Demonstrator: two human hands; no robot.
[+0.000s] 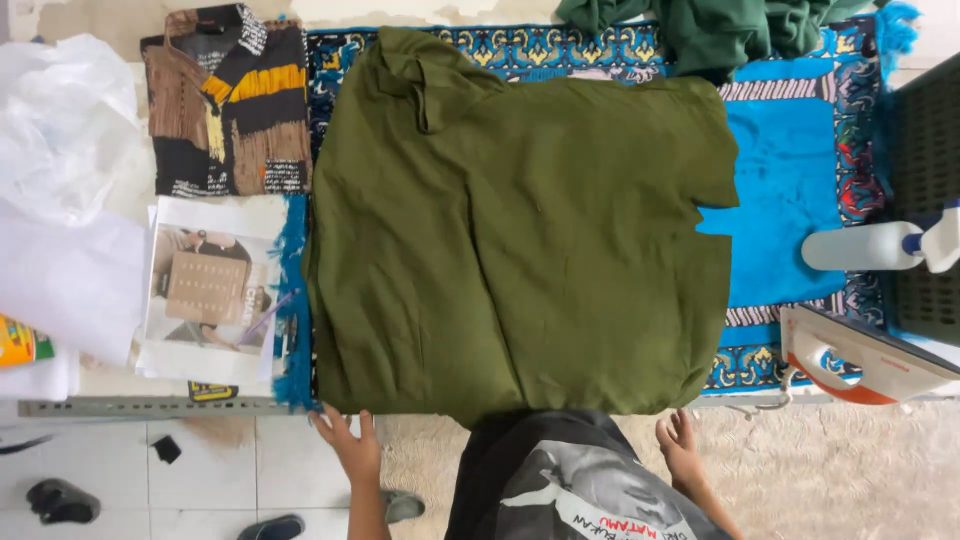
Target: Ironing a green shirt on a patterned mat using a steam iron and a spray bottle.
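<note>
My left hand lies flat, fingers spread and gripping nothing, at the near left corner of the green shirt; its fingertips touch the shirt's near hem. My right hand is likewise loose and open at the near edge toward the right, fingers pointing at the hem, touching it or just short of it; I cannot tell which.

The shirt lies spread flat over the middle of the bench, folded into a broad rectangle, with its collar at the far left and a sleeve edge jutting at the far right. It covers most of a blue patterned mat, which shows along the far edge and to the right.

Left of the shirt lies a printed sheet, and beyond that a folded brown, black and yellow shirt. Further left sits crumpled white plastic over white paper.

At the far edge, a darker green cloth is bunched on the mat. On the right, near the mat's edge, a white spray bottle lies on its side, and nearer to me an iron, white with orange trim. A dark crate stands at the right border.

Below the bench I see floor tiles and sandals.
</note>
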